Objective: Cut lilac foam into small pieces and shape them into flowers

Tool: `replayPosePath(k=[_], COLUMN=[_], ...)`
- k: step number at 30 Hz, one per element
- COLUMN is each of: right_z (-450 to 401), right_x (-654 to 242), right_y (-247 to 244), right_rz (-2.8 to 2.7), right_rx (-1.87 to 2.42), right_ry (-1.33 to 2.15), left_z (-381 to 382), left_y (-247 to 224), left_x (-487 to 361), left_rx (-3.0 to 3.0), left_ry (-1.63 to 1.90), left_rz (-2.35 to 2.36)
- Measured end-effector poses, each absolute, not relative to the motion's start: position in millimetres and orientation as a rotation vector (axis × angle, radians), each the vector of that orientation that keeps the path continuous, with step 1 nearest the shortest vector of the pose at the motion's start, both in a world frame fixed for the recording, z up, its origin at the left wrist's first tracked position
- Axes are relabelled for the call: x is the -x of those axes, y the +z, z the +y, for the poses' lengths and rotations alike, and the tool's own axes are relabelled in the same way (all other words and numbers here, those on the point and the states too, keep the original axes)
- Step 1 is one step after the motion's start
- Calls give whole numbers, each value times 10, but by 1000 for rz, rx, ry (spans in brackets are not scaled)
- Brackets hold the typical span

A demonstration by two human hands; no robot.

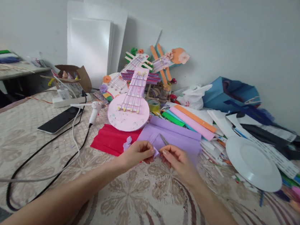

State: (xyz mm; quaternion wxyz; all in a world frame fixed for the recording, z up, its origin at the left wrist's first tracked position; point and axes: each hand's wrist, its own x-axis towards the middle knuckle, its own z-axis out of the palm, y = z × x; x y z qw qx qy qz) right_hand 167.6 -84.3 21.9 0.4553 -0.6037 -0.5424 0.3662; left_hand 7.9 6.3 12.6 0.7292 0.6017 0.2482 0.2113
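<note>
A small piece of purple paper is between my two hands, over the front edge of a purple sheet. My left hand pinches its left side. My right hand is closed at its right side, fingertips together; a pointed metal tip, perhaps scissors, shows just behind these fingers. A twisted purple paper shape lies on red crepe paper, left of my left hand. Behind the sheets stands a pink paper-plate instrument with purple strings.
On the left are a white glue gun, a black phone and looping cables. Rolled coloured paper, a white plate and paper scraps cover the right. Behind are a blue bag and a cardboard box.
</note>
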Motion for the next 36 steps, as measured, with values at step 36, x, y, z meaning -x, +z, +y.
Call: replayPosePath(k=[36], right_z=[-880], right_x=[-1510], right_y=[189], right_rz=[-1397], right_rx=[1393], right_ry=[570], left_z=[36], left_y=[157], left_x=[-79], left_rx=[-1358], left_ry=[604], left_rz=[533])
